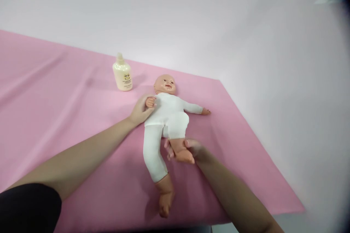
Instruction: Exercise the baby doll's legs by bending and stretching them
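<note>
A baby doll (166, 111) with a white cloth body lies on its back, its head away from me. My left hand (140, 111) is closed around the doll's arm on the left side, and the doll's small fist (150, 102) shows in front of my palm. Some of my left fingers are hidden behind it. My right hand (195, 148) grips the doll's bent leg (179, 147) just above the foot, thumb on the near side and fingertips showing on the left. The doll's other leg (154, 153) stretches toward me, and its other arm (193, 107) lies out to the right.
A cream-coloured pump bottle (123, 74) with a printed label stands left of the doll's head. Beneath everything is a pink sheet (90, 116), creased on the left, with its edge slanting down at the right. A pale wall (109, 14) rises behind.
</note>
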